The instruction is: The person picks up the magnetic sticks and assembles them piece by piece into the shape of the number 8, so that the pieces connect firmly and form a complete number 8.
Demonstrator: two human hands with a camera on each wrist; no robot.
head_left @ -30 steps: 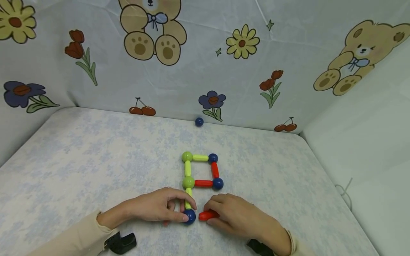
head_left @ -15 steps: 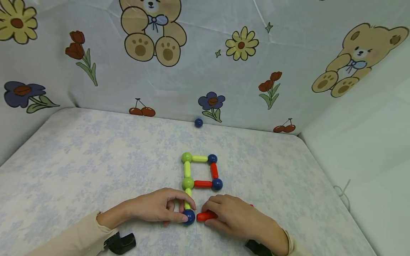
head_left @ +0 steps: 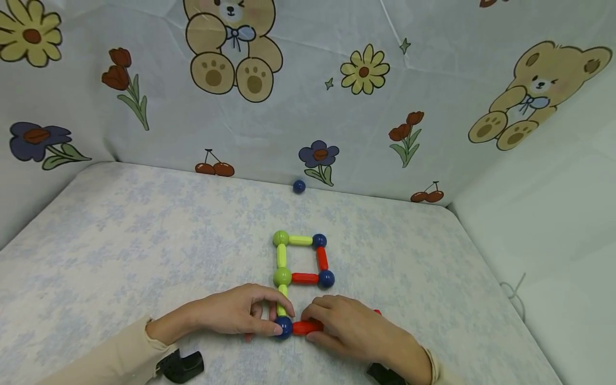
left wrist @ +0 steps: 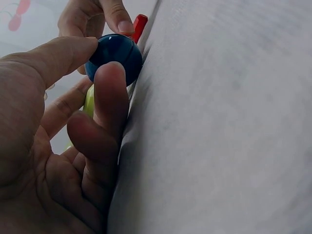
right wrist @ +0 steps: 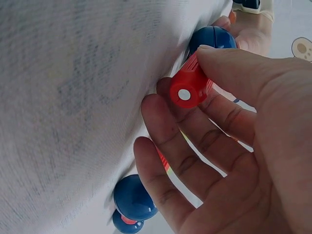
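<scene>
In the head view, my left hand (head_left: 240, 309) holds a blue ball (head_left: 286, 329) at the near end of a ball-and-stick magnetic figure. Thumb and a fingertip press that ball (left wrist: 114, 56) from two sides in the left wrist view. My right hand (head_left: 353, 326) pinches a red magnetic stick (head_left: 305, 328) between thumb and fingers, its far end right at the ball. The stick's near end (right wrist: 187, 90) shows a pale round magnet in the right wrist view. A lime stick (head_left: 282, 302) runs from the ball up to a green ball (head_left: 282, 276), partly behind left fingers.
Above the hands lies a square of lime sticks (head_left: 300, 240) and red sticks (head_left: 305, 278), with green and blue corner balls (head_left: 326, 279). A loose blue ball (head_left: 299, 186) sits at the table's back edge. Something small and red (head_left: 377, 312) peeks out beyond the right hand.
My right hand has moved slightly left, bringing the red stick's end up to the blue ball and closing the gap. The left hand keeps its hold on the ball.
</scene>
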